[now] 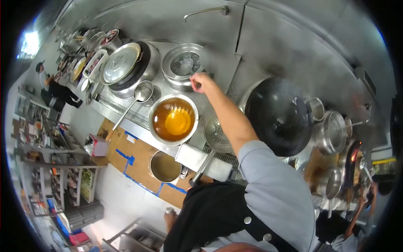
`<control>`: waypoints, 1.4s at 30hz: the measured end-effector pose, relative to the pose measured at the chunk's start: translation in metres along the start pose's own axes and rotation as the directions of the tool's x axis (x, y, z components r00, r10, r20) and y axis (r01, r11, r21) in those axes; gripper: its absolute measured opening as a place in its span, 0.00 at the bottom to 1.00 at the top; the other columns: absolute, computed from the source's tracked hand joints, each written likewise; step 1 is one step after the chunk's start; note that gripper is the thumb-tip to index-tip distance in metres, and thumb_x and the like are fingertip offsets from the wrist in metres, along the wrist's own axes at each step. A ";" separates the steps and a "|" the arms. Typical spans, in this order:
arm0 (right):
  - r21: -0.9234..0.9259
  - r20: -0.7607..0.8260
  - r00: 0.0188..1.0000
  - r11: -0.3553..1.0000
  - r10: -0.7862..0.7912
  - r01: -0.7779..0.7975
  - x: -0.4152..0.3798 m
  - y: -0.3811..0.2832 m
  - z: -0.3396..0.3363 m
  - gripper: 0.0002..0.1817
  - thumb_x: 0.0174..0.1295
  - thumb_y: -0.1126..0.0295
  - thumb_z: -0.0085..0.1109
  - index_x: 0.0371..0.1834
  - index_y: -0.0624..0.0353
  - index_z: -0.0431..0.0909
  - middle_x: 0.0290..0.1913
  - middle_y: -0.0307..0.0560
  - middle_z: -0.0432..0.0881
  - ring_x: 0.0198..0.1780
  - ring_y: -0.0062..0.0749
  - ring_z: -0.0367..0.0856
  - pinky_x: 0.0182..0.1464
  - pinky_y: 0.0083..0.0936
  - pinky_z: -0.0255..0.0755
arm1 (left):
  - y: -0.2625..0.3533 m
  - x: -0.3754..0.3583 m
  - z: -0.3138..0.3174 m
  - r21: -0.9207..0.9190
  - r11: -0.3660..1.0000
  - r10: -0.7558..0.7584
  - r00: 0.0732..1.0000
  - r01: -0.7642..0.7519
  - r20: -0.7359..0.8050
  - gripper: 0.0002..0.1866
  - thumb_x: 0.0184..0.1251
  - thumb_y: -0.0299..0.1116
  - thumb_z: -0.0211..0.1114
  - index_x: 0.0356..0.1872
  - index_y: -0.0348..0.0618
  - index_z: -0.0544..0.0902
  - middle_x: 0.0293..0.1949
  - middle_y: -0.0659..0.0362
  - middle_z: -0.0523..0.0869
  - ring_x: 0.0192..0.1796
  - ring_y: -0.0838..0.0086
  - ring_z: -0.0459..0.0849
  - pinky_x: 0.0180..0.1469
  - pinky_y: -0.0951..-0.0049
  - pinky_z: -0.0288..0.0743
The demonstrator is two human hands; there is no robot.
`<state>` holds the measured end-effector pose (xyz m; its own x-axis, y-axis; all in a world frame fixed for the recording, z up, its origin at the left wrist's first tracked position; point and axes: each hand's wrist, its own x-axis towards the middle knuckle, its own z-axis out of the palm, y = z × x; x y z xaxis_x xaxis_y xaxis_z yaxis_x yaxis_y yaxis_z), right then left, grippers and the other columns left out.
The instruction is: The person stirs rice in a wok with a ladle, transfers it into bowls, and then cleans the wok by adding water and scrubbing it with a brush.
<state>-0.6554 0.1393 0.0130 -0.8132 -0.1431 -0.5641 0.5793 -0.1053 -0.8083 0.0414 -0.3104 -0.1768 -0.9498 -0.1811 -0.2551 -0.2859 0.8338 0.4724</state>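
My right hand (pixel 201 82) reaches out over the steel counter, its fingers closed at the near rim of a steel pot (pixel 178 80). What it grips, if anything, is hidden. A ladle-like metal piece (pixel 187 64) shows inside that pot. Low at the left of my body, my left hand (pixel 170 218) is closed around a small whitish object (pixel 169 210) too small to name. Between my hands and the counter edge stands a steel bowl (pixel 195 126) of amber liquid. A perforated strainer (pixel 215 133) lies beside it, and a folded white cloth (pixel 203 161) rests at the edge.
A large black wok (pixel 277 119) sits right of my arm. A long-handled ladle (pixel 142 92) and a lidded pot (pixel 121 63) are at left. Below the counter is a pot of cloudy liquid (pixel 166 166). Co-workers (pixel 56 86) stand at far left and lower right.
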 end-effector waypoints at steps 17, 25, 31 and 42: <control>0.562 -0.245 0.946 0.764 -0.211 0.316 -0.248 0.056 -0.087 0.08 0.70 0.71 0.64 0.38 0.56 0.72 0.24 0.37 0.76 0.20 0.25 0.73 0.22 0.28 0.66 | -0.085 0.033 0.034 0.203 0.972 0.020 0.904 -0.117 0.427 0.10 0.65 0.48 0.69 0.33 0.56 0.90 0.34 0.53 0.92 0.37 0.52 0.90 0.40 0.50 0.82; -0.172 -0.519 0.764 0.923 -0.382 0.345 -0.403 0.094 -0.189 0.20 0.68 0.72 0.66 0.62 0.58 0.77 0.24 0.37 0.73 0.16 0.23 0.70 0.17 0.27 0.64 | -0.001 0.073 0.014 -0.226 0.934 -0.250 0.957 0.278 0.144 0.13 0.62 0.30 0.70 0.45 0.32 0.85 0.33 0.49 0.91 0.39 0.56 0.90 0.44 0.56 0.83; -0.431 -0.807 0.402 0.897 -0.433 0.101 -0.556 0.227 -0.322 0.35 0.64 0.69 0.67 0.77 0.57 0.71 0.42 0.55 0.89 0.37 0.42 0.87 0.41 0.36 0.79 | 0.167 0.081 0.000 -0.634 0.772 -0.092 0.995 0.052 -0.031 0.19 0.67 0.31 0.71 0.55 0.31 0.83 0.49 0.49 0.89 0.48 0.61 0.88 0.48 0.59 0.82; 0.509 -0.820 0.526 0.705 0.224 0.493 -0.639 0.296 -0.628 0.02 0.65 0.74 0.58 0.38 0.61 0.78 0.29 0.52 0.82 0.33 0.46 0.83 0.34 0.44 0.76 | 0.543 0.087 0.029 -0.711 0.411 0.221 0.694 0.571 0.685 0.32 0.76 0.72 0.53 0.55 0.52 0.79 0.35 0.62 0.85 0.35 0.70 0.85 0.30 0.65 0.77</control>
<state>0.0005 0.8176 0.0280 -0.3443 0.7082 -0.6164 0.0361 -0.6460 -0.7625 -0.1932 0.1421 0.0330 -0.6354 0.4161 -0.6504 -0.7498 -0.1315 0.6484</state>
